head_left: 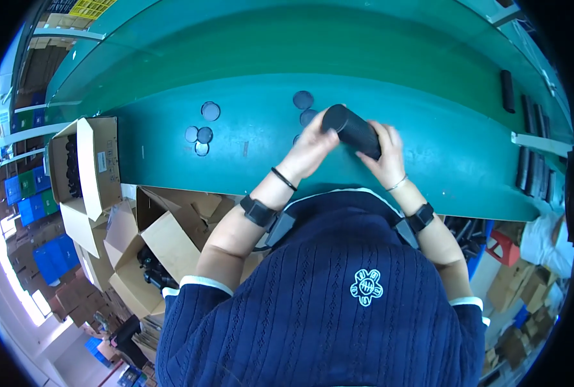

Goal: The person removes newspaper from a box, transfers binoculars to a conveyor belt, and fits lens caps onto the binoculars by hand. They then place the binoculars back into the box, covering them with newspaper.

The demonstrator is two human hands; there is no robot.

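A black cylinder (359, 133) is held above the green tabletop, tilted with its flat round end toward the upper left. My left hand (310, 149) grips it near that end, thumb against its side. Around the other end, my right hand (388, 153) is closed, its fingers slightly blurred. Just beyond my left hand lie a dark round disc (303, 100) and another round disc (308, 117), partly covered. Farther left on the table are a pair of overlapping discs (211, 111) and a small cluster of round discs (204, 135).
An open carton (109, 161) of black parts stands at the table's left end. More open cartons (171, 242) sit below the front edge. Several black cylinders (537, 174) lie at the right end, with a single one (507, 91) farther back. A red stool (503, 248) is at the right.
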